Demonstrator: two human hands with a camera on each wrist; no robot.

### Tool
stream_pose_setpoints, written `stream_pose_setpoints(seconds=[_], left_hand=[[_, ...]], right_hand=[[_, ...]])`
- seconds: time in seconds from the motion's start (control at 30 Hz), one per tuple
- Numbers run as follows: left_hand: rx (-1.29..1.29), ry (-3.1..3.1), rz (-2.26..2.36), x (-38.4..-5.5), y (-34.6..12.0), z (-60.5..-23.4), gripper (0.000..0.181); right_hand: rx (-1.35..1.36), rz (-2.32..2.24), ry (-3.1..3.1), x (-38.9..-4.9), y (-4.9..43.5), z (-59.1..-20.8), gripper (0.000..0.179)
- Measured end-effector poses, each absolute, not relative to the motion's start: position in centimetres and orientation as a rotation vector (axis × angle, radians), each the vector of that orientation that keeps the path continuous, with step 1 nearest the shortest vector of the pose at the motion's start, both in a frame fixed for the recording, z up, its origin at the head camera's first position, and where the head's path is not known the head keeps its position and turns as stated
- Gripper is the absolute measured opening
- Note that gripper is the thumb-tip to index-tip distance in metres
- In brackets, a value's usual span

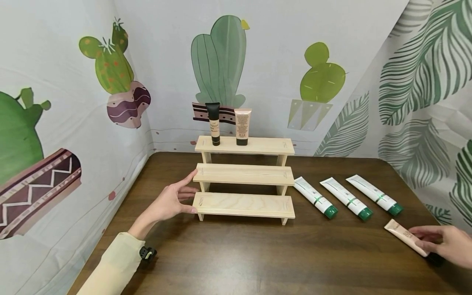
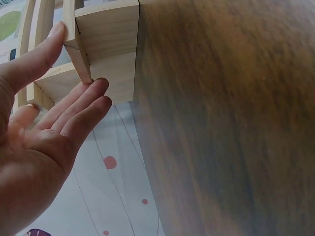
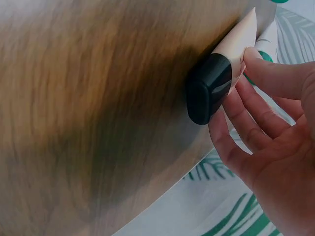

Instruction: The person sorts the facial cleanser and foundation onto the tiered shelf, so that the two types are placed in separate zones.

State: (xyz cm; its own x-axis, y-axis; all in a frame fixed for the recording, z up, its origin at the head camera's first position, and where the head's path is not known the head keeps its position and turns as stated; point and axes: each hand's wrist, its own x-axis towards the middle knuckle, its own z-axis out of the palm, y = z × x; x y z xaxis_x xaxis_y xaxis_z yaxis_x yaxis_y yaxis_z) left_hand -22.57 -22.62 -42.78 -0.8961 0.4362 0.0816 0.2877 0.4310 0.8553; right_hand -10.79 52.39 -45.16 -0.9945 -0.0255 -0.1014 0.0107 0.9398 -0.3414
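Observation:
A light wooden three-tier rack (image 1: 243, 200) stands on the brown table. At its left end my left hand (image 1: 170, 201) touches the lower and middle shelves, with fairly straight fingers and thumb; the left wrist view shows the hand (image 2: 44, 142) against the wooden shelf ends (image 2: 106, 54). Over at the right, my right hand (image 1: 448, 241) pinches a beige BB cream tube (image 1: 403, 235) by its side, thumb against fingers. Its black cap (image 3: 209, 88) faces the right wrist camera. On the top shelf stand a slim black-and-beige tube (image 1: 214, 123) and a pink tube with a black cap (image 1: 242, 125).
Three white tubes with green caps lie slanted right of the rack: a near one (image 1: 315, 196), a middle one (image 1: 346, 198) and a far one (image 1: 374, 194). The table (image 1: 236, 254) backs onto a cloth with cactus and leaf prints (image 1: 273, 61).

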Motion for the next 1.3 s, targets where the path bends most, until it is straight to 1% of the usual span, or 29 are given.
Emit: stream_pose_setpoints(seconds=[0.33, 0.43, 0.5, 0.63, 0.73, 0.83, 1.07, 1.13, 1.3], left_hand=[[0.649, 2.521, 1.459, -22.6, -22.6, -42.7, 0.121], [0.661, 2.522, 1.455, -22.6, -22.7, -42.7, 0.12], [0.671, 2.52, 1.459, -22.5, -22.7, -42.7, 0.119], [0.68, 2.514, 1.471, -22.5, -22.8, -42.7, 0.118], [0.671, 2.514, 1.473, -22.5, -22.7, -42.8, 0.118], [0.663, 2.518, 1.468, -22.5, -22.6, -42.7, 0.119], [0.661, 2.519, 1.457, -22.4, -22.6, -42.5, 0.118], [0.658, 2.521, 1.456, -22.4, -22.6, -42.4, 0.118], [0.655, 2.52, 1.457, -22.3, -22.6, -42.4, 0.119]], right_hand=[[-0.166, -0.589, 3.016, -11.0, 51.4, -45.1, 0.027], [-0.216, -0.611, 3.011, -11.0, 51.5, -45.0, 0.022], [-0.3, -0.67, 3.009, -11.0, 51.8, -45.1, 0.019], [-0.52, -0.801, 2.967, -11.2, 52.7, -45.4, 0.027], [-0.589, -0.824, 2.915, -11.4, 53.1, -45.6, 0.023], [-0.581, -0.788, 2.872, -11.7, 53.2, -45.5, 0.02], [-0.568, -0.708, 2.932, -11.7, 52.4, -45.3, 0.028], [-0.543, -0.67, 2.938, -11.7, 52.0, -45.0, 0.03], [-0.385, -0.591, 2.88, -11.9, 50.7, -43.9, 0.03]])
